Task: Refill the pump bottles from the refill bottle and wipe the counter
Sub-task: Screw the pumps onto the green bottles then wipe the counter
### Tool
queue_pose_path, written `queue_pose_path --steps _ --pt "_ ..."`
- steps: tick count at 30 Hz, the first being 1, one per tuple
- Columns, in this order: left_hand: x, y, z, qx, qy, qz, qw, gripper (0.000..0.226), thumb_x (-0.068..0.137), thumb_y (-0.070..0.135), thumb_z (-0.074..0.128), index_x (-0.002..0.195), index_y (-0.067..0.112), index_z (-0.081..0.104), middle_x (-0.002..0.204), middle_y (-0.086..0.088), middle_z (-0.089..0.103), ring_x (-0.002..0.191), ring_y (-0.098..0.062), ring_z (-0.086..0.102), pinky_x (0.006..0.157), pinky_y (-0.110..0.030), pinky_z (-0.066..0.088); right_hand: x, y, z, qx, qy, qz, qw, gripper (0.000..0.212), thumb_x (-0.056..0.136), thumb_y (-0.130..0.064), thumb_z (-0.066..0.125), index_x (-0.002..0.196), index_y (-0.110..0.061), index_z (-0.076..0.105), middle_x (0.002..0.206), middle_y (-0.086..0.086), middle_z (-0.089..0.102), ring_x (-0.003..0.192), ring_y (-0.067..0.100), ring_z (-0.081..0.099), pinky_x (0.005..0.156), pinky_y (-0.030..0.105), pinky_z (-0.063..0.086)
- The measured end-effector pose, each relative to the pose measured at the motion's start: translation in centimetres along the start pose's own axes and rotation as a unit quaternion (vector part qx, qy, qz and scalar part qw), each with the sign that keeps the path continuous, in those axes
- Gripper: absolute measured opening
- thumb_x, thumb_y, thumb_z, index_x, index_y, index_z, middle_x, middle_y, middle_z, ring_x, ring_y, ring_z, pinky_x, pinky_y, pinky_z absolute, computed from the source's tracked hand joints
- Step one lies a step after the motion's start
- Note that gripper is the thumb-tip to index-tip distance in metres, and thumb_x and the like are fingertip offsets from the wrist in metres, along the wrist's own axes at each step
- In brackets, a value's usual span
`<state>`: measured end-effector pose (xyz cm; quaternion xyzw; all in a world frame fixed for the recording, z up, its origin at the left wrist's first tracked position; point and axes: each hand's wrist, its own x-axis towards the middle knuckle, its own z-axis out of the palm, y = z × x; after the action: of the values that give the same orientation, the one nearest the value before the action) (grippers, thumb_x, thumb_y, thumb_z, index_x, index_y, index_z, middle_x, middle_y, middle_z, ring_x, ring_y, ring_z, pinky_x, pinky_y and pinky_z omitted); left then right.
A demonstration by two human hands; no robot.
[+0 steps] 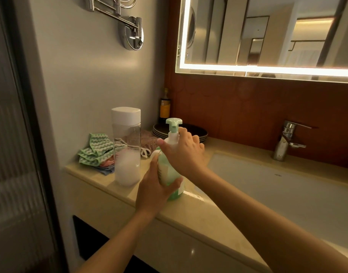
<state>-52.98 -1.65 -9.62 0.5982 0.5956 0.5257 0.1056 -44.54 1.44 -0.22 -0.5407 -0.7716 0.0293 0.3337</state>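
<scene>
Clasping the pump bottle (172,174), left hand (155,192) half-hides its label (right hand (186,152) pinches the neck).

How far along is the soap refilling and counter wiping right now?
Nothing looks finished yet. In hand: the left hand grips the green pump bottle while the right hand holds its neck, the pump head still on. Left to do: the clear refill bottle stands capped beside it, so no pouring yet, and the cloths lie bunched by the wall, so the counter seems unwiped.
</scene>
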Motion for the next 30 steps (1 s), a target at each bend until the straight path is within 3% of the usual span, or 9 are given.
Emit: queue_pose_path --steps 2,6,9,12,17,21,25,30 --pt "0.1 -0.1 0.0 0.0 0.003 0.003 1.0 0.095 0.071 0.054 0.066 0.145 0.024 0.014 0.138 0.0 0.046 0.119 -0.019 0.051 0.093 -0.033 0.048 -0.5 0.2 0.0 0.015 -0.007 -0.035 0.999 0.061 0.089 -0.061 0.031 0.131 -0.017 0.035 0.127 0.001 0.048 0.119 0.021 0.035 0.096 0.037 0.026" --pt "0.2 -0.4 0.0 0.005 0.015 0.014 1.0 0.093 0.07 0.055 0.066 0.144 0.024 0.018 0.134 0.0 0.049 0.113 -0.018 0.053 0.086 -0.029 0.049 -1.1 1.0 -0.5 0.072 0.01 -0.057 0.996 0.046 0.096 -0.046 0.029 0.127 -0.017 0.049 0.125 0.001 0.056 0.122 0.017 0.038 0.095 0.034 0.025" --pt "0.1 -0.3 0.0 -0.005 0.008 0.01 1.0 0.097 0.064 0.065 0.058 0.144 0.024 0.019 0.133 0.0 0.051 0.111 -0.019 0.055 0.086 -0.032 0.051 -1.0 1.3 -0.9 0.066 0.07 -0.045 0.994 0.039 0.094 -0.045 0.04 0.113 -0.017 0.058 0.11 -0.001 0.064 0.106 0.014 0.049 0.089 0.029 0.032" --pt "0.1 -0.2 0.0 0.001 0.009 0.01 1.0 0.098 0.064 0.065 0.056 0.144 0.023 0.019 0.133 -0.001 0.051 0.112 -0.02 0.055 0.085 -0.033 0.051 -0.1 1.1 -1.2 0.09 0.084 -0.018 0.992 0.041 0.081 -0.058 0.055 0.093 -0.019 0.051 0.091 -0.003 0.061 0.086 0.014 0.054 0.082 0.037 0.046" --pt "0.0 -0.2 0.2 0.01 0.008 0.007 1.0 0.095 0.069 0.06 0.062 0.144 0.025 0.016 0.135 0.0 0.048 0.115 -0.019 0.052 0.088 -0.031 0.048 -0.6 0.7 -0.9 0.082 -0.015 -0.047 0.995 0.048 0.092 -0.049 0.042 0.126 -0.016 0.044 0.123 0.004 0.054 0.111 0.022 0.05 0.095 0.043 0.04" --pt "0.2 -0.3 0.3 0.012 0.01 0.007 1.0 0.094 0.071 0.053 0.067 0.144 0.025 0.016 0.137 0.001 0.046 0.118 -0.019 0.051 0.091 -0.032 0.047 -2.2 0.8 -0.5 0.107 0.023 -0.054 0.993 0.052 0.096 -0.046 0.028 0.136 -0.016 0.042 0.132 0.002 0.054 0.122 0.019 0.045 0.103 0.039 0.037" --pt "0.3 -0.3 0.2 0.005 0.013 0.009 1.0 0.093 0.07 0.055 0.065 0.144 0.025 0.018 0.135 0.001 0.048 0.116 -0.019 0.052 0.089 -0.032 0.048 -2.6 1.4 -0.7 0.06 0.102 -0.055 0.991 0.041 0.094 -0.046 0.038 0.115 -0.016 0.056 0.116 -0.001 0.062 0.107 0.015 0.051 0.088 0.027 0.036" --pt "0.1 -0.2 0.1 0.001 0.012 0.011 1.0 0.095 0.068 0.06 0.06 0.145 0.026 0.016 0.136 0.001 0.047 0.116 -0.018 0.051 0.088 -0.031 0.048 -1.4 1.1 -0.7 0.117 0.075 -0.04 0.99 0.035 0.089 -0.046 0.05 0.103 -0.015 0.045 0.101 0.001 0.056 0.09 0.016 0.051 0.076 0.032 0.045"
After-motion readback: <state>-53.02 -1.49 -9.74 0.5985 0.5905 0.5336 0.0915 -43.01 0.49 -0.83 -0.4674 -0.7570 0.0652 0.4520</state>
